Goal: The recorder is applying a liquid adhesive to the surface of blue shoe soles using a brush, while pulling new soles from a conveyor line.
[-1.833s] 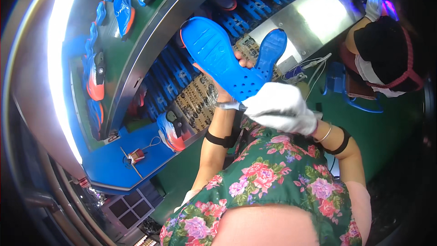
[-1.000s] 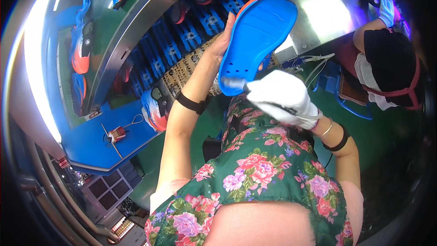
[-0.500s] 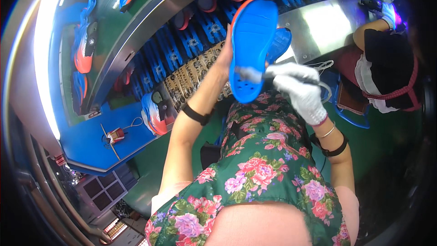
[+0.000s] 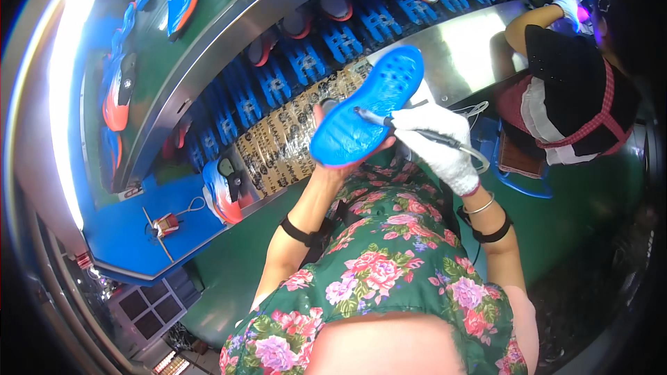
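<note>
My bare left hand grips a blue shoe sole from underneath, its fingers showing at both edges. The sole is tilted, with a cluster of small holes at its upper right end, and its face looks wet and glossy. In my right hand, which wears a white knit glove, is a slim brush with a tube or cord running from its rear. Its dark tip touches the middle of the sole. Part of a dark round object shows behind the sole's left edge; I cannot make it out.
Beyond my hands runs a line of blue racks bearing soles. A metal-edged shelf holds blue and orange shoe parts. At left, a white-orange shoe stands beside a blue table bearing a reel. A co-worker sits at right.
The sole has come lower and turned round, so its holed end now points up and right instead of down. The brush has moved from the holed end to the middle.
</note>
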A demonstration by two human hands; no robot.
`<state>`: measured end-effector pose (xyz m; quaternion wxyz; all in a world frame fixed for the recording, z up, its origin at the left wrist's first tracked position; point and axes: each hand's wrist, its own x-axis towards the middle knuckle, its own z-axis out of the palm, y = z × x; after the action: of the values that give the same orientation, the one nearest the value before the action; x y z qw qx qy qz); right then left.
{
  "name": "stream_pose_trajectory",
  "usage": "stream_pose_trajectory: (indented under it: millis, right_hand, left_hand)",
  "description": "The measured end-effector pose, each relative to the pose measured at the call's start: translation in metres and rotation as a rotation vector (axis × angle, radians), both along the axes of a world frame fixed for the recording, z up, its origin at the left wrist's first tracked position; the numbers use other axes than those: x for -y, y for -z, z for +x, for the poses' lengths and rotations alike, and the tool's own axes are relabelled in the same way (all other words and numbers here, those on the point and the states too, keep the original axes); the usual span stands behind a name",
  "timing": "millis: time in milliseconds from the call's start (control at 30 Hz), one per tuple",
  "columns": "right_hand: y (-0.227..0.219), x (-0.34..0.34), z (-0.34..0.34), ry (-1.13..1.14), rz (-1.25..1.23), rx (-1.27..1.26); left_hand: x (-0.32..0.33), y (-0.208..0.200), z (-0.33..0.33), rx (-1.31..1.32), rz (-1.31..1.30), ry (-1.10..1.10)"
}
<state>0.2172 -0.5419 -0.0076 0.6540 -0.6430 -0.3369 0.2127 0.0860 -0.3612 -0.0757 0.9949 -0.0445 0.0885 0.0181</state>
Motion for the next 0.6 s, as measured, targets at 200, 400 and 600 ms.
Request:
stream_pose_trajectory:
  millis: [200,400,600]
  right_hand:
    - [-0.008,-0.001,0.001,0.076,0.045,0.256]
    - [-0.033,-0.013,0.016,0.148,0.081,0.560]
    - [-0.038,-0.024,0.038,0.105,0.093,0.691]
  left_hand:
    - [0.009,0.010,-0.003,0.019,0.120,0.009]
    - [0.027,-0.004,0.024,-0.176,0.222,-0.048]
    - [0.035,-0.004,0.023,0.224,-0.162,0.038]
